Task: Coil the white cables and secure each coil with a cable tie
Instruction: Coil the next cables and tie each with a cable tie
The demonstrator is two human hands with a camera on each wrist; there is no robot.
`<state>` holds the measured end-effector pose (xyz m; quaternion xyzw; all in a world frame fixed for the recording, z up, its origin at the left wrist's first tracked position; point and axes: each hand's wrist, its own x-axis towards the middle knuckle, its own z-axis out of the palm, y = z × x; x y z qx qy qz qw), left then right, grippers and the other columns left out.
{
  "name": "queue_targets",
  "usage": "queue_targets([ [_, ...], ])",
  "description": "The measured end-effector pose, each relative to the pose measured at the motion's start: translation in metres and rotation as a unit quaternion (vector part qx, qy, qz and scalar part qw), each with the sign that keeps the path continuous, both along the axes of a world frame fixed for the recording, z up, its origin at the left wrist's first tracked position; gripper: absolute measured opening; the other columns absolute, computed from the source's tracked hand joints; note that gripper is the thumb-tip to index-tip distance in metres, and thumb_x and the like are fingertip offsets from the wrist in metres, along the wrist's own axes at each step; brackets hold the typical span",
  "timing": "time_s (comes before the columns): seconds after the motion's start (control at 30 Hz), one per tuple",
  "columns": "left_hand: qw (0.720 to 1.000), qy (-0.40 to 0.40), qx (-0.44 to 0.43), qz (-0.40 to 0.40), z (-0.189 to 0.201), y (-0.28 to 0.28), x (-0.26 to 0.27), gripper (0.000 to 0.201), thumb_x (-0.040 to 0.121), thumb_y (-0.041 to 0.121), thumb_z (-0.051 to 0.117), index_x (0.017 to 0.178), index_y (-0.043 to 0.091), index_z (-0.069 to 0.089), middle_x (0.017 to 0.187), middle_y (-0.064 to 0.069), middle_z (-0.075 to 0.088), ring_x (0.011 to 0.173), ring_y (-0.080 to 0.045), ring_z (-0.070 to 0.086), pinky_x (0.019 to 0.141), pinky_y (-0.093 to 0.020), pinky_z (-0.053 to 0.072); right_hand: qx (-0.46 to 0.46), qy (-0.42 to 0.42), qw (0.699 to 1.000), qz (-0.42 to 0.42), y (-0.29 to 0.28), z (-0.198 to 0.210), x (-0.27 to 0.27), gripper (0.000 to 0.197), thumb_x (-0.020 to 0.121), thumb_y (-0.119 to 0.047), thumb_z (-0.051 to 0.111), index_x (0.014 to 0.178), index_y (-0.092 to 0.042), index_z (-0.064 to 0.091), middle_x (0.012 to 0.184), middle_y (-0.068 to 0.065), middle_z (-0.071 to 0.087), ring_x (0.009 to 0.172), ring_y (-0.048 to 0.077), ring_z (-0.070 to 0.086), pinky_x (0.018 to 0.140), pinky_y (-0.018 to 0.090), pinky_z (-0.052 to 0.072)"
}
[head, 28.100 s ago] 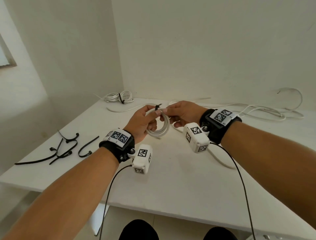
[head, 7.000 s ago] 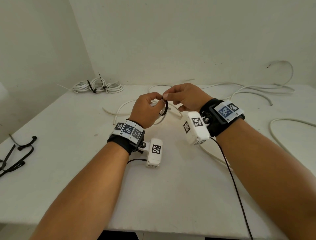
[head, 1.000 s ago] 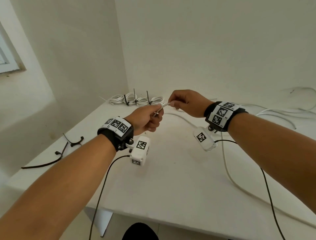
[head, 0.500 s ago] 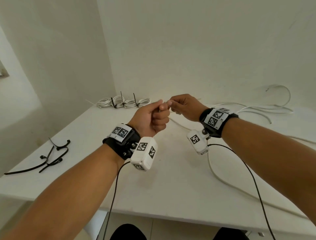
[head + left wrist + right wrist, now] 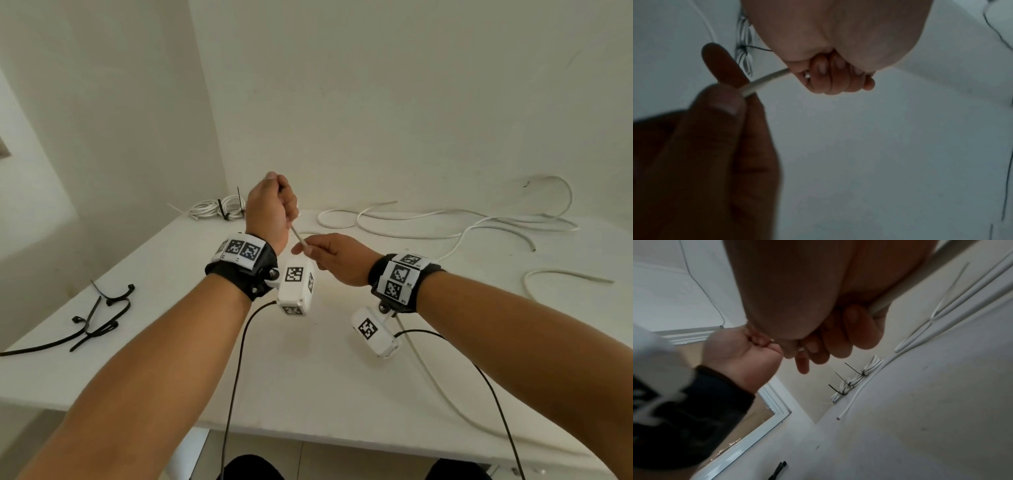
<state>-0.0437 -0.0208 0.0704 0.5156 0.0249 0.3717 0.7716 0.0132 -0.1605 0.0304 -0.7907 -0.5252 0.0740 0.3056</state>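
Note:
My left hand (image 5: 274, 205) is raised in a fist over the white table (image 5: 308, 404), its fingers (image 5: 830, 79) curled round the end of a white cable (image 5: 296, 235). Just below and to the right, my right hand (image 5: 308, 247) pinches the same cable between thumb (image 5: 725, 100) and forefinger. A short taut stretch of cable (image 5: 766, 80) shows between the two hands. In the right wrist view the cable (image 5: 900, 287) runs along my right palm. From under the right wrist it trails across the table toward the front right edge (image 5: 435, 380).
Three tied white coils (image 5: 219, 207) lie in the back left corner against the wall, also seen as tied coils (image 5: 851, 382). Several loose black cable ties (image 5: 99, 315) lie at the table's left edge. More loose white cables (image 5: 445, 226) sprawl along the back right.
My left hand has lifted and turned its fist upward with the cable end. The right hand has dropped lower, so a short stretch of cable now shows between them.

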Motion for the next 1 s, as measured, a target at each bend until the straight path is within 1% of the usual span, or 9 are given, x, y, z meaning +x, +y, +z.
queue_targets([
  [0.07, 0.992, 0.044, 0.106, 0.051, -0.007, 0.002, 0.002, 0.037, 0.107, 0.019, 0.029, 0.073, 0.016, 0.042, 0.051, 0.009, 0.033, 0.044, -0.009, 0.027, 0.043, -0.022, 0.025, -0.015, -0.039, 0.999, -0.004, 0.001, 0.003, -0.004, 0.035, 0.107, -0.032, 0.037, 0.123, -0.02, 0.065, 0.081, -0.018, 0.053, 0.073, 0.001, 0.051, 0.067, 0.013, 0.037],
  [0.17, 0.962, 0.119, 0.233, 0.078, -0.023, 0.004, 0.005, 0.036, 0.107, 0.022, 0.03, 0.075, 0.015, 0.043, 0.053, 0.01, 0.037, 0.046, -0.008, 0.033, 0.048, -0.021, 0.03, -0.053, -0.087, 0.995, -0.006, 0.002, 0.003, -0.005, 0.033, 0.104, -0.034, 0.041, 0.115, -0.016, 0.067, 0.087, -0.003, 0.066, 0.073, 0.01, 0.059, 0.072, 0.031, 0.051],
  [0.3, 0.874, 0.209, 0.435, 0.061, -0.042, 0.007, 0.007, 0.036, 0.107, 0.023, 0.032, 0.075, 0.018, 0.045, 0.064, 0.005, 0.046, 0.052, -0.002, 0.041, 0.056, -0.018, 0.035, -0.106, -0.158, 0.982, -0.003, 0.0, 0.007, -0.002, 0.03, 0.103, -0.032, 0.044, 0.105, -0.012, 0.067, 0.086, 0.001, 0.067, 0.078, 0.02, 0.061, 0.079, 0.042, 0.053],
  [0.4, 0.837, 0.25, 0.486, 0.034, -0.046, 0.005, 0.006, 0.035, 0.107, 0.023, 0.034, 0.074, 0.017, 0.044, 0.064, 0.003, 0.046, 0.059, -0.01, 0.042, 0.06, -0.023, 0.035, -0.114, -0.18, 0.977, -0.004, -0.003, 0.014, 0.001, 0.025, 0.1, -0.028, 0.047, 0.1, -0.011, 0.065, 0.086, 0.005, 0.068, 0.078, 0.024, 0.062, 0.078, 0.044, 0.054],
  [0.47, 0.839, 0.263, 0.476, 0.015, -0.044, 0.002, 0.006, 0.036, 0.107, 0.023, 0.034, 0.072, 0.018, 0.041, 0.064, 0.004, 0.044, 0.06, -0.012, 0.039, 0.062, -0.026, 0.034, -0.116, -0.18, 0.977, -0.008, -0.006, 0.016, 0.001, 0.024, 0.098, -0.027, 0.048, 0.1, -0.012, 0.066, 0.087, 0.006, 0.068, 0.079, 0.024, 0.063, 0.077, 0.045, 0.055],
  [0.57, 0.837, 0.298, 0.458, -0.009, -0.039, -0.003, 0.005, 0.037, 0.106, 0.024, 0.033, 0.069, 0.02, 0.035, 0.066, 0.003, 0.039, 0.06, -0.01, 0.035, 0.058, -0.017, 0.032, -0.105, -0.179, 0.978, -0.007, -0.009, 0.022, 0.002, 0.019, 0.097, -0.027, 0.05, 0.093, -0.016, 0.065, 0.082, 0.003, 0.065, 0.075, 0.022, 0.061, 0.074, 0.045, 0.055],
  [0.67, 0.833, 0.329, 0.442, -0.053, -0.043, -0.003, 0.002, 0.035, 0.1, 0.02, 0.038, 0.065, 0.017, 0.037, 0.06, 0.002, 0.04, 0.056, -0.013, 0.033, 0.059, -0.023, 0.029, -0.092, -0.175, 0.98, -0.007, -0.012, 0.032, 0.006, 0.013, 0.094, -0.028, 0.055, 0.087, -0.023, 0.065, 0.079, -0.005, 0.063, 0.073, 0.017, 0.059, 0.072, 0.041, 0.055],
  [0.83, 0.867, 0.308, 0.375, -0.111, -0.043, -0.008, -0.005, 0.041, 0.1, 0.01, 0.032, 0.059, 0.014, 0.038, 0.047, 0.001, 0.037, 0.041, -0.01, 0.029, 0.048, -0.023, 0.026, -0.047, -0.156, 0.986, -0.027, -0.02, 0.048, 0.02, 0.014, 0.09, -0.035, 0.068, 0.091, -0.021, 0.073, 0.082, -0.014, 0.064, 0.078, 0.003, 0.059, 0.069, 0.023, 0.046],
  [1.0, 0.916, 0.279, 0.206, -0.203, -0.046, -0.01, -0.014, 0.046, 0.108, 0.033, 0.028, 0.065, 0.016, 0.038, 0.05, 0.006, 0.024, 0.045, -0.011, 0.017, 0.043, -0.021, 0.013, -0.001, -0.11, 0.993, -0.045, -0.027, 0.057, 0.028, 0.012, 0.086, -0.034, 0.073, 0.087, -0.022, 0.075, 0.065, -0.021, 0.059, 0.063, -0.01, 0.052, 0.059, 0.012, 0.034],
])
